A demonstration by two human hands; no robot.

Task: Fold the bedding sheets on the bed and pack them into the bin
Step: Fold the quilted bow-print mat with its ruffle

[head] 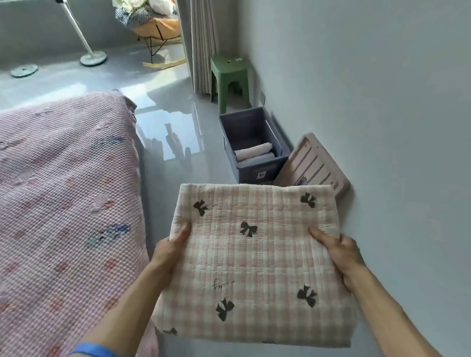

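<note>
Both hands, the left hand point(173, 249) and right hand point(338, 251), grip a folded sheet point(255, 261) by its side edges at lower centre, beside the bed point(54, 198). Kept level, it should drop flat onto the folded linens point(254, 152) in the open bin point(253, 145) at centre right.

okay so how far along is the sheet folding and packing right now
Done: two folded sheets already lie in the open blue bin by the wall. In hand: the left hand and right hand grip a folded pink checked sheet with black bows, carried beside the bed. Left: setting it into the bin. The pink lid leans on the wall.
</note>
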